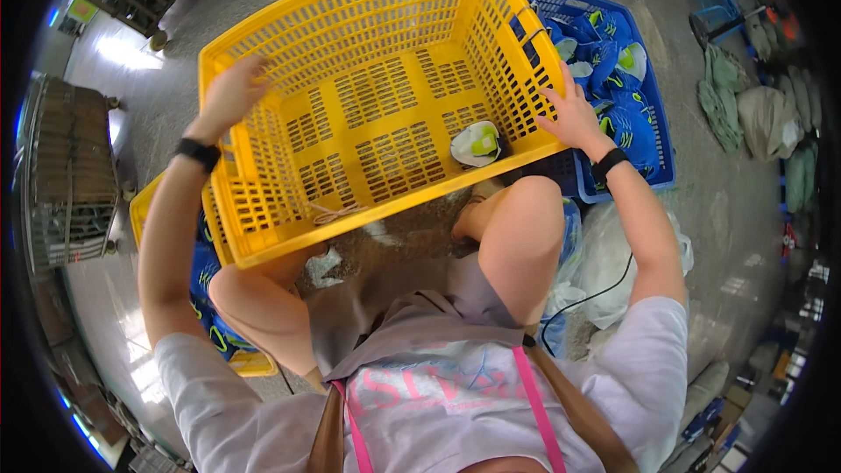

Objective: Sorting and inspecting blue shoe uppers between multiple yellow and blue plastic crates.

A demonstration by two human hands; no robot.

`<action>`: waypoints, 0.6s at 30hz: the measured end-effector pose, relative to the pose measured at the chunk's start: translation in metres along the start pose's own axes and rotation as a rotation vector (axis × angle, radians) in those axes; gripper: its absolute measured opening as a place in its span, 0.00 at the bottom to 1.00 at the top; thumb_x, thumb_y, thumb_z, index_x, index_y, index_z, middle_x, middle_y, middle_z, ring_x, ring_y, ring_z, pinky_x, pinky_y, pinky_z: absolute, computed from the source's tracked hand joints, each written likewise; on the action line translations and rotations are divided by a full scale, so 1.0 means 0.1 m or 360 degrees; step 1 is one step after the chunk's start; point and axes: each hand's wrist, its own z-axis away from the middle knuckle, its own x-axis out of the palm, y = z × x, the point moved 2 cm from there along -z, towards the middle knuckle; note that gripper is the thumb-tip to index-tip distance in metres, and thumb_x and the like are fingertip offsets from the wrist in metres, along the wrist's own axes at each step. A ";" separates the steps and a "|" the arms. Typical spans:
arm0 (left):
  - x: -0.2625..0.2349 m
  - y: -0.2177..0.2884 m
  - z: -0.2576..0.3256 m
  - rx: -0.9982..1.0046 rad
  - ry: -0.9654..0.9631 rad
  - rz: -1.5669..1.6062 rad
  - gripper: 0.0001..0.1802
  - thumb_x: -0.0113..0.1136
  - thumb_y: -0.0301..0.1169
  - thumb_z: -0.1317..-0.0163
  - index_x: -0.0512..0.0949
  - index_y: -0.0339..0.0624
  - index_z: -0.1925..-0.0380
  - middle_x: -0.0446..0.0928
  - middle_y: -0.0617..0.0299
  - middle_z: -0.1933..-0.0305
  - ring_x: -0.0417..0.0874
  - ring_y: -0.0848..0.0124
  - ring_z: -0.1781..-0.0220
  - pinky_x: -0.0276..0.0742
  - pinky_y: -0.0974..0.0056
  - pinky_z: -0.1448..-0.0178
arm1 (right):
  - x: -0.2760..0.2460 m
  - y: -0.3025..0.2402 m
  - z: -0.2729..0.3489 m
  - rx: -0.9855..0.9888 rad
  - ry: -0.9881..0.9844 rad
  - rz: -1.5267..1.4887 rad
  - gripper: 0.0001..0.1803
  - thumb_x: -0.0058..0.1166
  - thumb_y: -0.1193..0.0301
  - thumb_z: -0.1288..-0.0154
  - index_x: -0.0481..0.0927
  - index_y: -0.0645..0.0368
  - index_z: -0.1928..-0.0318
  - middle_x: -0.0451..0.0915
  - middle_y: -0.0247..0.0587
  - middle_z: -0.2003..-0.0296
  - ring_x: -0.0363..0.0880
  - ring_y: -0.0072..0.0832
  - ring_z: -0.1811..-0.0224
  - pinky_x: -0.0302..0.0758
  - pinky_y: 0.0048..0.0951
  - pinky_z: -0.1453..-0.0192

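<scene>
A large yellow plastic basket (377, 158) with slotted walls stands before my knees, its mouth toward me. My left hand (235, 96) is at its left rim, fingers stretched inward over the edge and somewhat blurred; I see nothing in it. On the right rim, my right hand (574, 116) rests with its fingers spread apart. Inside the basket, near the right front corner, lies one small white shoe-like piece with bright green patches (477, 144). A thin pale cord (337, 213) lies at the front left of the basket.
Right of the basket, a blue crate (666, 144) holds several blue, white and green pieces. Another yellow crate (144, 210) with blue pieces sits by my left leg. Clear plastic bags (609, 254) lie at my right. A loaded cart (70, 166) stands left; sacks (771, 123) line the right.
</scene>
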 end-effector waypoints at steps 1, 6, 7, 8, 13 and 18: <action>0.37 0.28 -0.28 0.0262 -0.0179 0.0002 0.20 0.57 0.33 0.47 0.73 0.42 0.53 0.76 0.52 0.55 0.77 0.56 0.53 0.72 0.58 0.50 | 0.03 0.06 0.01 0.0032 -0.0016 -0.0004 0.26 0.59 0.59 0.50 0.73 0.52 0.49 0.45 0.55 0.34 0.66 0.49 0.48 0.74 0.41 0.51; 2.55 1.38 -0.84 0.0911 -0.1277 -0.0209 0.22 0.59 0.36 0.49 0.74 0.44 0.52 0.69 0.51 0.46 0.69 0.53 0.45 0.68 0.55 0.44 | 0.04 0.00 -0.05 0.0034 0.0226 -0.0230 0.15 0.58 0.62 0.52 0.79 0.56 0.64 0.51 0.48 0.35 0.69 0.43 0.50 0.76 0.38 0.58; 3.01 1.51 -0.81 0.1063 -0.1411 -0.0432 0.22 0.58 0.37 0.48 0.74 0.46 0.51 0.66 0.51 0.42 0.66 0.52 0.42 0.67 0.54 0.43 | 0.04 -0.02 -0.07 0.0014 0.0305 -0.0245 0.13 0.58 0.63 0.53 0.79 0.55 0.67 0.53 0.47 0.36 0.70 0.42 0.51 0.76 0.37 0.58; 3.41 1.60 -0.75 0.1203 -0.1538 -0.0660 0.23 0.58 0.39 0.47 0.74 0.47 0.50 0.62 0.51 0.39 0.63 0.52 0.38 0.66 0.52 0.42 | 0.05 -0.03 -0.10 0.0038 0.0288 -0.0236 0.13 0.58 0.63 0.53 0.79 0.55 0.67 0.53 0.47 0.36 0.70 0.42 0.51 0.76 0.37 0.58; 4.53 1.83 -0.41 0.1472 -0.1545 -0.0929 0.24 0.55 0.40 0.43 0.72 0.52 0.45 0.44 0.55 0.29 0.45 0.55 0.29 0.54 0.48 0.35 | 0.05 0.04 -0.05 0.0064 0.0314 -0.0336 0.12 0.59 0.64 0.56 0.79 0.56 0.71 0.53 0.48 0.36 0.71 0.41 0.51 0.76 0.35 0.59; 4.72 1.44 -0.44 0.1473 -0.0880 -0.0452 0.18 0.53 0.33 0.42 0.74 0.45 0.51 0.63 0.54 0.39 0.63 0.57 0.38 0.61 0.51 0.39 | 0.01 0.04 -0.02 0.0079 0.0304 -0.0349 0.12 0.60 0.63 0.56 0.79 0.56 0.72 0.54 0.48 0.36 0.71 0.40 0.52 0.76 0.34 0.60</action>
